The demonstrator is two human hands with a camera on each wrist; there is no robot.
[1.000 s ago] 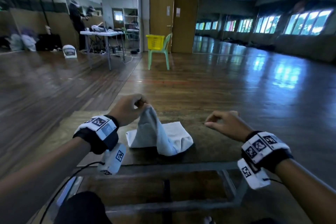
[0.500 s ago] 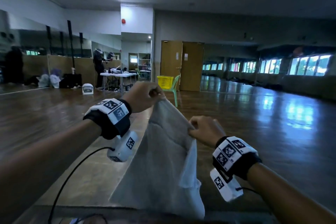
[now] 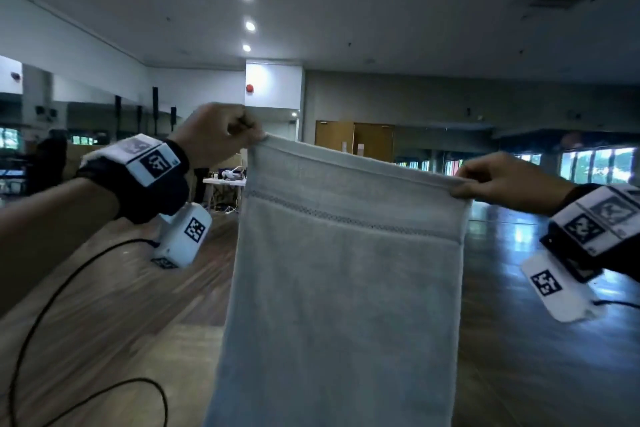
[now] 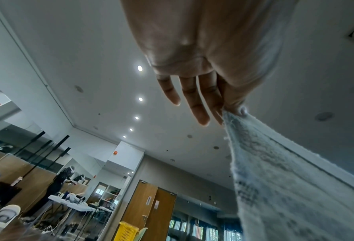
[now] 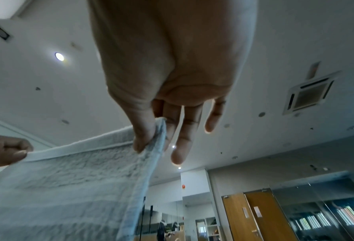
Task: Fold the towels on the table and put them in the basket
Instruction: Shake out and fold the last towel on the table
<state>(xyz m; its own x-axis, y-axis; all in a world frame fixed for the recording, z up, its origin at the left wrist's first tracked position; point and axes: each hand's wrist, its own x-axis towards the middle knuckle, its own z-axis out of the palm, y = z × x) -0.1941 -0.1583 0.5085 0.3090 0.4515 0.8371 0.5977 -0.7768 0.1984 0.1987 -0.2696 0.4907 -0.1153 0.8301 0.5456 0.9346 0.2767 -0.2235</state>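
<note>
One towel (image 3: 343, 288) is up in the air, hanging flat between your hands: left hand (image 3: 218, 133) pinches one top corner, right hand (image 3: 498, 180) pinches the other. No fold made yet; folding and the basket (image 4: 126, 231), far across the room, remain.

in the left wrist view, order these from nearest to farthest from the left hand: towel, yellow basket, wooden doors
1. The towel: pinched by the left hand, hanging to the right.
2. The yellow basket: low in the middle, on a green chair well across the floor.
3. The wooden doors: on the back wall, just behind the basket.
</note>
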